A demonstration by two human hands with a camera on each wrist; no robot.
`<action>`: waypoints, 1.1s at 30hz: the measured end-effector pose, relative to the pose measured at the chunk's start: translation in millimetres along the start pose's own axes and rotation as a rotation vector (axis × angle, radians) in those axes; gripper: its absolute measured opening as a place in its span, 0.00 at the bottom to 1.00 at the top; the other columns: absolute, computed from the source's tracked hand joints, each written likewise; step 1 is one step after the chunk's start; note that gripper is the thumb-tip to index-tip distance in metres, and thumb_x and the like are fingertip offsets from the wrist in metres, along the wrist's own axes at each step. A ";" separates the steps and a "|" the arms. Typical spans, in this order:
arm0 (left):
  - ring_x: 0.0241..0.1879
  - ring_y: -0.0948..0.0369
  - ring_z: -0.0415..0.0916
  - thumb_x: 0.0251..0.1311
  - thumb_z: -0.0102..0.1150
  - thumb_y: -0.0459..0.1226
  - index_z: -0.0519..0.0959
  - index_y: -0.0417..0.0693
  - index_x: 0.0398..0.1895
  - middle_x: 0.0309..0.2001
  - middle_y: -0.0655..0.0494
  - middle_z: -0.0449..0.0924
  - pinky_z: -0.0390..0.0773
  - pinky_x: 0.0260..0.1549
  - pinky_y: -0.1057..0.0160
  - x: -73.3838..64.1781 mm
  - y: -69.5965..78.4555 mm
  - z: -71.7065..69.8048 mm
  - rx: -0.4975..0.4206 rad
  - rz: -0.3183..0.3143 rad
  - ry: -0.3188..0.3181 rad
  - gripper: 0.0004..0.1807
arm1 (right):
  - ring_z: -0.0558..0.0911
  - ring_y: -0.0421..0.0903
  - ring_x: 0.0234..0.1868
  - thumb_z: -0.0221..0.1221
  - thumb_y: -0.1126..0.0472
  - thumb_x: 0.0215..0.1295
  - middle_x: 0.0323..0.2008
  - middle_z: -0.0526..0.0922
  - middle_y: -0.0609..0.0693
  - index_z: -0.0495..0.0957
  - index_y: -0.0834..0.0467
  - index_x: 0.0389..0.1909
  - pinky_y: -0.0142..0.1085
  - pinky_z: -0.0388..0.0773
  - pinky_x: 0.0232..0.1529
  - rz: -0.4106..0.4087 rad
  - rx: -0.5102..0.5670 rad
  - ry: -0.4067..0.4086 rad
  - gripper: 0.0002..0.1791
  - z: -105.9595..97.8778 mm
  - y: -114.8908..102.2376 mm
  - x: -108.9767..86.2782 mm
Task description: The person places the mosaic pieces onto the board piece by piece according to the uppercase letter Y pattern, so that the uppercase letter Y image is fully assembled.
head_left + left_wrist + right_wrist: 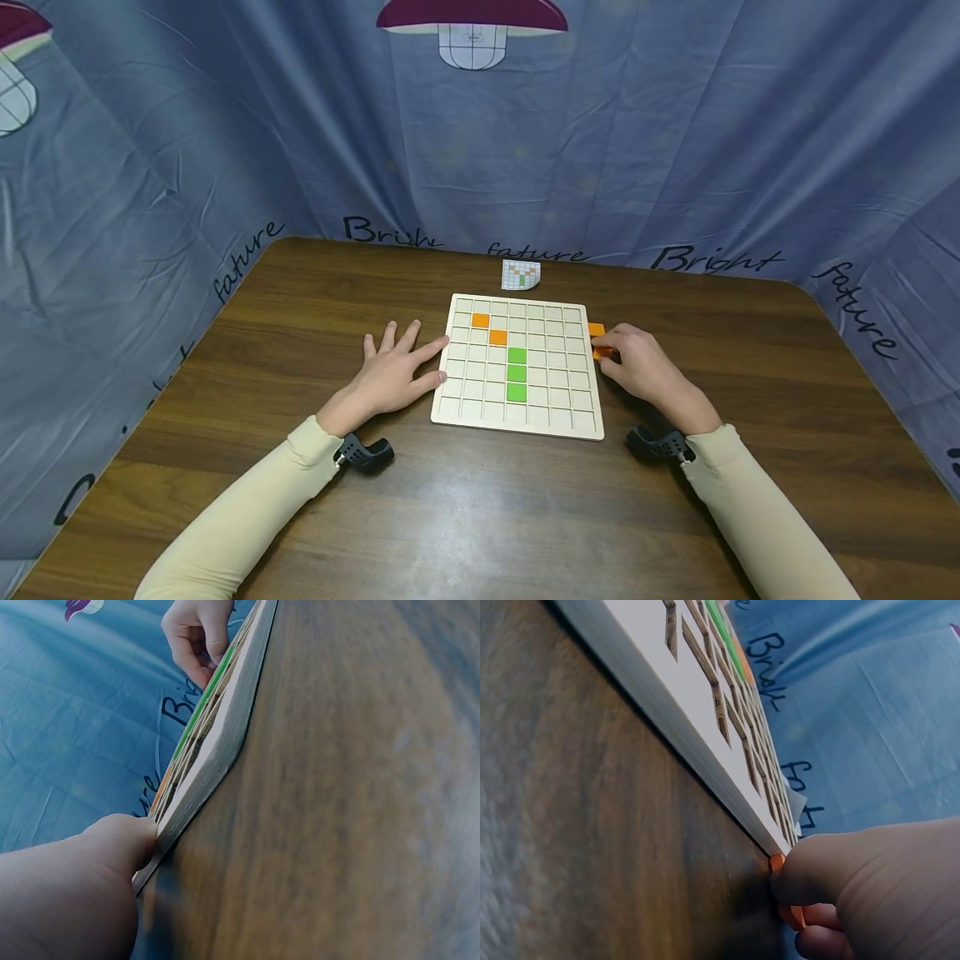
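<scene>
A pale grid board [551, 421] lies flat on the table. Two orange square tiles [480, 320] sit in its cells on a diagonal, above a column of three green square tiles [517, 373]. My left hand [386, 379] lies spread on the table, its thumb and index finger touching the board's left edge. At the right edge, my right hand [637, 358] pinches an orange tile [789, 904] between thumb and fingers; the fingers partly cover it. Another piece of orange tile [596, 329] shows just beyond those fingertips.
A small printed card [521, 275] with a coloured grid pattern lies behind the board. Blue curtains [480, 158] with lettering stand along the back and sides of the brown wooden table [480, 508]. Each wrist wears a black band [363, 454].
</scene>
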State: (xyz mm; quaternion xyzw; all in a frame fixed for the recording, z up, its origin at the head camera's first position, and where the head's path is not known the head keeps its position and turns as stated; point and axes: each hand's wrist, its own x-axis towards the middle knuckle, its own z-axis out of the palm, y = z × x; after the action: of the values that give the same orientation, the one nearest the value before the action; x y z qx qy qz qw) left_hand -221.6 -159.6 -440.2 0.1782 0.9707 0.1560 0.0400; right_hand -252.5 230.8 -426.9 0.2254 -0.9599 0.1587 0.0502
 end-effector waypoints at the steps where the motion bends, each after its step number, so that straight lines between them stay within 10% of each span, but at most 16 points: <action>1: 0.78 0.26 0.41 0.73 0.47 0.60 0.61 0.68 0.79 0.81 0.37 0.49 0.43 0.65 0.17 0.1 0.0 0.0 0.001 0.000 -0.001 0.33 | 0.83 0.58 0.45 0.62 0.70 0.62 0.46 0.84 0.66 0.84 0.70 0.52 0.54 0.81 0.47 -0.001 0.003 0.005 0.18 -0.1 0.3 -0.1; 33: 0.78 0.27 0.40 0.73 0.47 0.59 0.61 0.68 0.79 0.81 0.36 0.48 0.42 0.66 0.17 1.2 -1.7 0.9 -0.010 0.004 -0.006 0.33 | 0.82 0.55 0.42 0.64 0.70 0.62 0.43 0.85 0.63 0.85 0.68 0.47 0.49 0.80 0.43 -0.098 0.068 0.040 0.13 1.8 -15.0 14.3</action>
State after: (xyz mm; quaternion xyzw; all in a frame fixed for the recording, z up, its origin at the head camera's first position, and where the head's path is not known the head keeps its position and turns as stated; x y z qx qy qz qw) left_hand -223.1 -160.3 -441.7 0.1802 0.9695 0.1603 0.0433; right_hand -258.6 211.5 -421.9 0.2705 -0.9406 0.1931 0.0693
